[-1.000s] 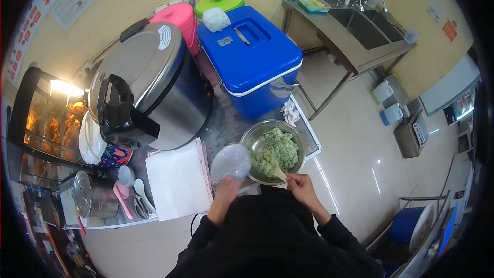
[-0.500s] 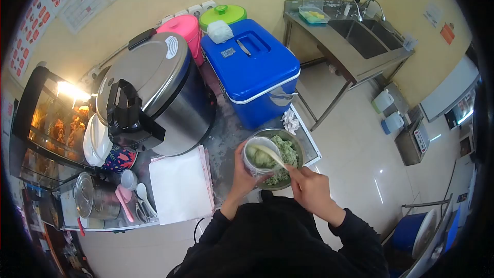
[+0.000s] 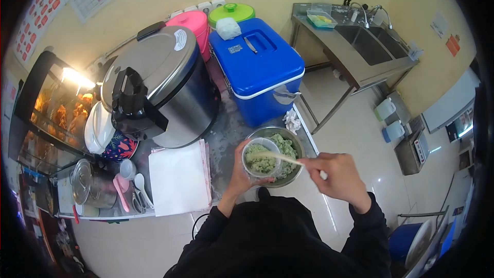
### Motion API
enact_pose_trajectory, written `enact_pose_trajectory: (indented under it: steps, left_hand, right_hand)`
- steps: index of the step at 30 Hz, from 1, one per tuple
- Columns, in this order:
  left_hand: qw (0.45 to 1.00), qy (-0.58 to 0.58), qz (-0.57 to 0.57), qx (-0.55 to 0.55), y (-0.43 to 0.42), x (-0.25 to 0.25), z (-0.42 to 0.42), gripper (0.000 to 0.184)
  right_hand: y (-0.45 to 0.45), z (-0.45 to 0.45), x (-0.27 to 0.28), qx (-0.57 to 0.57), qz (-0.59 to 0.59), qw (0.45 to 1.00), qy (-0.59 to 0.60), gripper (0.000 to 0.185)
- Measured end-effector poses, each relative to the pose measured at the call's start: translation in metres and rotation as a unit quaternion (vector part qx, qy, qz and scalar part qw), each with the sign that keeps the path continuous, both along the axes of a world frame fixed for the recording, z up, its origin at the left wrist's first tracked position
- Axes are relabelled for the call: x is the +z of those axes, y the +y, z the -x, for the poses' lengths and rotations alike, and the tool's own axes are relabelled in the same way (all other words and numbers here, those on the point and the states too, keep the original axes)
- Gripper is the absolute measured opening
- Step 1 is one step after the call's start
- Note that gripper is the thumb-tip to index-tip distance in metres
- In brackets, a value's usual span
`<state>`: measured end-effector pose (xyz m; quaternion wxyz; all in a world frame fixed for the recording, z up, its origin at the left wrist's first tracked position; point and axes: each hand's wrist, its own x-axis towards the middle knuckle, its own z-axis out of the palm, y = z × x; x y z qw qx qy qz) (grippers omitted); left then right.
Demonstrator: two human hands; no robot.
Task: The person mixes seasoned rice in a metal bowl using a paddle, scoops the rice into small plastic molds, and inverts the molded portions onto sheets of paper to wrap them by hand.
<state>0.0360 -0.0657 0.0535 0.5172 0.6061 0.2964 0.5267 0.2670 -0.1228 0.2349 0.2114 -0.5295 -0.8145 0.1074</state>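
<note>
Filling step, as I read it: green mash going from the steel bowl (image 3: 296,176) into a clear plastic tub (image 3: 261,175). My left hand (image 3: 237,177) is curled around the tub, holding it just over the left, near part of the bowl, open top up. Green food (image 3: 260,164) shows inside, seemingly well up the wall; exact level hard to judge from above. My right hand (image 3: 337,172) is closed on the handle of a pale spoon (image 3: 285,158), its working end over the tub's mouth; cannot tell whether it presses on the food or only hovers. More green mash (image 3: 288,148) lies in the bowl, mostly to the far and right of the tub. Bowl sits at the right end of the surface (image 3: 226,129), near side of the blue cooler (image 3: 257,64), crumpled tissue (image 3: 292,121) just beyond it, white sheets (image 3: 177,177) to the left. My judgement: the next move calls for a firm left grip without squeezing thin plastic, the spoon worked inside the rim, and the tub kept above the bowl so crumbs drop back in.
</note>
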Motion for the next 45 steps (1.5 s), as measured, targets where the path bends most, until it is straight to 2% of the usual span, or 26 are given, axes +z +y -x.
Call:
enact_pose_trajectory:
  steps: [2,5,8,11,14,17,20,23,26,29,32,33,36,39,41,42,44,45]
  left_hand:
    - [1.0,0.002,0.002,0.005,-0.002,-0.001,0.001,0.121]
    - [1.0,0.014,-0.008,0.016,-0.001,-0.003,0.001,0.121]
    - [0.998,0.01,0.005,0.067,-0.002,-0.009,0.012,0.122]
    - [0.99,0.013,0.029,0.139,-0.01,-0.016,0.03,0.118]
    - [0.981,0.027,0.026,0.191,-0.031,-0.035,0.045,0.109]
    - [0.956,-0.095,0.257,0.108,-0.07,-0.091,0.047,0.091]
    - [0.921,-0.189,0.333,0.072,-0.085,-0.097,0.022,0.083]
    - [0.911,-0.237,0.334,0.051,-0.091,-0.092,0.015,0.077]
    - [0.908,-0.255,0.329,0.041,-0.09,-0.097,0.01,0.078]
    - [0.904,-0.257,0.339,0.034,-0.091,-0.083,0.01,0.08]
    - [0.904,-0.239,0.353,0.025,-0.089,-0.081,0.014,0.082]
    - [0.906,-0.237,0.351,0.021,-0.089,-0.082,0.014,0.082]
    - [0.907,-0.245,0.344,0.013,-0.089,-0.09,0.021,0.084]
    - [0.918,-0.22,0.329,0.007,-0.087,-0.119,0.042,0.087]
    - [0.928,-0.184,0.324,0.025,-0.084,-0.116,0.057,0.09]
    - [0.931,-0.162,0.324,0.045,-0.08,-0.098,0.062,0.092]
    - [0.964,-0.085,0.237,0.09,-0.067,-0.053,0.063,0.097]
    - [0.982,-0.029,0.146,0.115,-0.056,-0.025,0.061,0.1]
  right_hand:
    - [0.001,0.0,0.006,-0.021,0.002,1.0,0.013,0.025]
    - [0.007,0.007,-0.028,0.032,0.017,0.999,0.004,0.025]
    - [0.01,-0.005,-0.014,-0.026,0.046,0.995,0.087,0.026]
    - [0.016,-0.025,-0.026,-0.066,0.034,0.992,-0.106,0.022]
    - [0.02,-0.034,-0.077,-0.043,0.061,0.964,-0.255,0.017]
    - [0.021,-0.021,-0.094,-0.013,0.126,0.953,-0.276,0.015]
    - [0.03,-0.031,-0.12,0.021,0.15,0.962,-0.229,0.014]
    - [0.027,-0.044,-0.143,0.035,0.117,0.989,-0.08,0.011]
    - [0.002,-0.035,-0.178,0.03,0.188,0.981,0.034,0.012]
    - [-0.013,0.005,-0.154,0.007,0.227,0.974,-0.019,0.021]
    - [-0.025,0.023,-0.168,-0.018,0.188,0.98,0.068,0.017]
    - [-0.023,0.022,-0.17,-0.023,0.183,0.977,0.111,0.02]
    - [-0.017,0.007,-0.182,-0.084,0.272,0.926,0.248,0.022]
    - [-0.015,-0.008,-0.197,-0.1,0.346,0.871,0.334,0.022]
    - [-0.014,-0.012,-0.194,-0.106,0.371,0.847,0.367,0.023]
    - [-0.013,-0.014,-0.192,-0.108,0.382,0.834,0.383,0.023]
    - [-0.015,-0.02,-0.187,-0.112,0.34,0.85,0.387,0.023]
    - [-0.016,-0.023,-0.182,-0.113,0.319,0.858,0.388,0.023]
